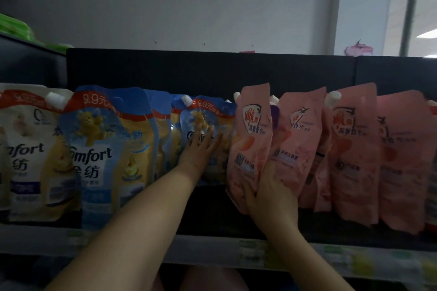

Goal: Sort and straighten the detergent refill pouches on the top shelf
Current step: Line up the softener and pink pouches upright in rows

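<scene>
Left hand: the left hand (201,149) lies flat, fingers straight and spread, pressing on the face of a blue-and-yellow soft plastic refill pouch (203,111) that stands set back in the row.
Right hand: the right hand (267,196) grips a pink glossy film refill pouch (250,130), fingers curled round its lower part.
Where: both pouches stand side by side at the middle of the dark top shelf (212,250), blue kinds to the left, pink to the right. The pink one tilts.
Handling: probably liquid-filled, so fairly heavy and floppy. The body should sag and the contents shift when it is tipped. The film looks slick. A low grip near the base, with the top steadied, seems safest.
Materials: thin printed film, creased and shiny, flat-sealed along the top, with a hard white corner cap (333,98) on a neighbour.
Neighbours: more leaning pink pouches (354,149), a large blue front pouch (101,149) and a cream pouch (26,149).
</scene>
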`<action>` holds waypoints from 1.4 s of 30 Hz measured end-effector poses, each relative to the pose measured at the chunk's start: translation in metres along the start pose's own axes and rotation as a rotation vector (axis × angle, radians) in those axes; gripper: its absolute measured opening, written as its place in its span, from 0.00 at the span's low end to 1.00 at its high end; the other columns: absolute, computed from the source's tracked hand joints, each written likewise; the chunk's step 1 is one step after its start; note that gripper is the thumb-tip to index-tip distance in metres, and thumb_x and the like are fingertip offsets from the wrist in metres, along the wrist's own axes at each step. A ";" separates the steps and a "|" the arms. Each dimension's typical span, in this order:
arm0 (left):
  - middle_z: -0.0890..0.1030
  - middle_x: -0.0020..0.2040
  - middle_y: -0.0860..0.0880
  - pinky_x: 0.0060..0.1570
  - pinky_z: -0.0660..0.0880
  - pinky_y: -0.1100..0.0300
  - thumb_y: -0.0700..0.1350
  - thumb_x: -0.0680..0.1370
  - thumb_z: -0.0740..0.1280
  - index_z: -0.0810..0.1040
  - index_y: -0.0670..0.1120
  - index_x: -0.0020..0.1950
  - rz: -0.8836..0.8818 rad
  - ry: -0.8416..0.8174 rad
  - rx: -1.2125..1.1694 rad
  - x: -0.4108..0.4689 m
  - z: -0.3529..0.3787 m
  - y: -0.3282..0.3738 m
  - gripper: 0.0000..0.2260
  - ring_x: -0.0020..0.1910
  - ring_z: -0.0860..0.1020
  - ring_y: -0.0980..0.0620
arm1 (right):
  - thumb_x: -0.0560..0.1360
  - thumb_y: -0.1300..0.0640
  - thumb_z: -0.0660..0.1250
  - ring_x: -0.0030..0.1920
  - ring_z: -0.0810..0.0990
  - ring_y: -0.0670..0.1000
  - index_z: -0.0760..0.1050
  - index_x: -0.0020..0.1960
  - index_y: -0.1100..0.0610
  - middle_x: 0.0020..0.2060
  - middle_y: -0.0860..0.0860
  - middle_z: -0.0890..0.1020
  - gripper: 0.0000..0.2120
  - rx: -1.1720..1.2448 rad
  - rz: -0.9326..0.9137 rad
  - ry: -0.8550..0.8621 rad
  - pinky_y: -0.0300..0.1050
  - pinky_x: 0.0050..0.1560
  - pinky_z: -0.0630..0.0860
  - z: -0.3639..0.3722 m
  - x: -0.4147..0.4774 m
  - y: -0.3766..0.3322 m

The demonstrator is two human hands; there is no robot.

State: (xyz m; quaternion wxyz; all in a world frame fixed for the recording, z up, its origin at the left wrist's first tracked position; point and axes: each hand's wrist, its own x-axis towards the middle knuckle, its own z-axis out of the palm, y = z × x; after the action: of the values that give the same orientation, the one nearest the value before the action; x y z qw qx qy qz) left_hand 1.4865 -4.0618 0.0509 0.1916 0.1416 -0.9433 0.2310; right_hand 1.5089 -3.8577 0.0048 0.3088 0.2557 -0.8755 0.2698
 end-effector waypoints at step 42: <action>0.58 0.76 0.38 0.65 0.68 0.53 0.40 0.81 0.57 0.38 0.40 0.78 -0.405 -0.141 -1.176 -0.061 -0.022 0.027 0.32 0.68 0.68 0.40 | 0.81 0.54 0.60 0.30 0.71 0.45 0.69 0.37 0.55 0.30 0.48 0.74 0.14 0.605 0.220 0.233 0.37 0.31 0.66 -0.019 -0.027 0.006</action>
State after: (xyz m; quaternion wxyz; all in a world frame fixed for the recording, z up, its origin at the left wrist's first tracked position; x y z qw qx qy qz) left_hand 1.5372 -4.0169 0.0323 0.2147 0.2036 -0.8774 -0.3776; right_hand 1.5312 -3.8332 -0.0029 0.2859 0.2072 -0.7370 0.5763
